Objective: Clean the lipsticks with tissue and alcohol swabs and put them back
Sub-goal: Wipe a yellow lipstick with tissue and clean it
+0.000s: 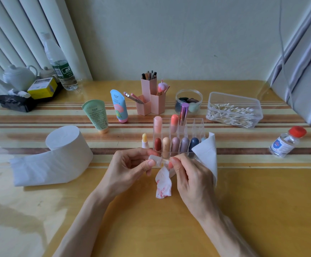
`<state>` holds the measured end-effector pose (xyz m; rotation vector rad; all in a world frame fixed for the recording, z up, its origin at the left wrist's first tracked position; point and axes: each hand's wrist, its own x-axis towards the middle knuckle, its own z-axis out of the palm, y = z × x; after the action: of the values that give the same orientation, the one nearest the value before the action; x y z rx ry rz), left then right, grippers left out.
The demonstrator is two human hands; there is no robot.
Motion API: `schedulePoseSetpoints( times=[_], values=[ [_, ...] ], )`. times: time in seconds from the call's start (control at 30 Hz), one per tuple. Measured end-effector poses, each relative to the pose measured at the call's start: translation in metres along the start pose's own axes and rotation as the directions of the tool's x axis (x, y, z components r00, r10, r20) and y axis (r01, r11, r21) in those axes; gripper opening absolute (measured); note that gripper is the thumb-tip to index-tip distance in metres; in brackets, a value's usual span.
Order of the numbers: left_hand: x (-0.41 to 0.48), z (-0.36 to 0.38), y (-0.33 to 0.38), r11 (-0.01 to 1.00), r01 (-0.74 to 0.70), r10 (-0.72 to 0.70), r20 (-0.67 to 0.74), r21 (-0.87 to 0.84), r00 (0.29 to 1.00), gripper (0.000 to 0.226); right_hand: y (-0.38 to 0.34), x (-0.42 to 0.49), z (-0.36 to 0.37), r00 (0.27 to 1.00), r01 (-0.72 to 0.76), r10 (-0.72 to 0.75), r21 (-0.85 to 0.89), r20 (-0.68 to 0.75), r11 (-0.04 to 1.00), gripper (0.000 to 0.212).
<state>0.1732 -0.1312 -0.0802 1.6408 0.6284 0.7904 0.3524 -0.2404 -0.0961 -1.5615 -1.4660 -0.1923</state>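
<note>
My left hand (130,164) grips a small frosted white lipstick (155,160) by its base, its pink tip pointing right. My right hand (188,173) pinches a tissue (207,154) against that tip; a crumpled end stained red (163,184) hangs below, a clean corner sticks up to the right. Behind the hands stands a clear acrylic organizer (197,123) with several capsule-shaped lipsticks in its slots. A yellow-tipped lipstick (145,140) stands upright left of the organizer.
A toilet paper roll (58,154) lies at left. An alcohol bottle with a red cap (286,141) and a clear box of cotton swabs (234,110) sit at right. Two cream tubes (95,115), a pink brush holder (151,97) and a round jar (188,101) stand behind.
</note>
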Motion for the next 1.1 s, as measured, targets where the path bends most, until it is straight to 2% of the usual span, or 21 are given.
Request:
schedulePoseSetpoints(
  times=[0.13,0.23,0.33,0.47,0.57,0.67,0.77,0.87,0.93,1.0,1.1],
  values=[
    [0.0,0.001,0.002,0.998,-0.034,0.035,0.008,-0.049,0.999,0.031,-0.004,0.002,-0.001,0.996,-0.089,0.09,-0.009,0.026,0.996,0.031],
    [0.0,0.001,0.003,0.994,-0.042,0.04,-0.027,-0.096,0.999,0.042,-0.002,0.001,0.002,0.99,-0.132,0.127,0.076,0.069,0.988,0.034],
    [0.0,0.002,0.004,0.993,-0.047,0.04,-0.07,-0.104,0.997,0.034,0.0,0.001,0.004,0.975,-0.175,0.141,0.204,0.174,0.963,0.038],
    [0.0,0.003,0.007,0.992,-0.059,0.047,-0.111,-0.11,0.993,0.024,-0.002,-0.001,0.003,0.959,-0.174,0.108,0.243,0.263,0.954,0.036],
    [0.001,0.002,0.007,0.991,-0.058,0.041,-0.134,-0.125,0.99,0.025,-0.002,0.0,0.001,0.962,-0.157,0.084,0.273,0.26,0.949,0.035],
    [0.0,-0.003,0.007,0.983,-0.053,0.024,-0.167,-0.175,0.986,0.023,-0.001,0.003,-0.004,0.977,-0.182,0.13,0.338,0.17,0.923,0.032],
    [-0.001,-0.006,0.007,0.972,-0.058,0.02,-0.166,-0.227,0.986,0.035,0.002,0.008,-0.014,0.973,-0.197,0.225,0.341,-0.044,0.919,0.03],
    [-0.001,-0.001,0.008,0.973,-0.057,0.027,-0.136,-0.222,0.99,0.021,0.007,0.016,-0.028,0.902,-0.212,0.285,0.242,-0.324,0.947,0.032],
    [-0.001,0.003,0.01,0.977,-0.037,0.016,-0.103,-0.21,0.995,0.021,0.014,0.021,-0.037,0.839,-0.249,0.296,0.162,-0.456,0.955,0.035],
    [-0.001,0.004,0.01,0.98,-0.031,0.018,-0.07,-0.199,0.997,0.021,0.025,0.023,-0.042,0.812,-0.289,0.272,0.049,-0.517,0.956,0.032],
    [-0.001,0.003,0.009,0.984,-0.01,0.005,-0.03,-0.18,1.0,0.016,0.045,0.023,-0.043,0.814,-0.394,0.309,-0.076,-0.492,0.916,0.025]
  ],
)
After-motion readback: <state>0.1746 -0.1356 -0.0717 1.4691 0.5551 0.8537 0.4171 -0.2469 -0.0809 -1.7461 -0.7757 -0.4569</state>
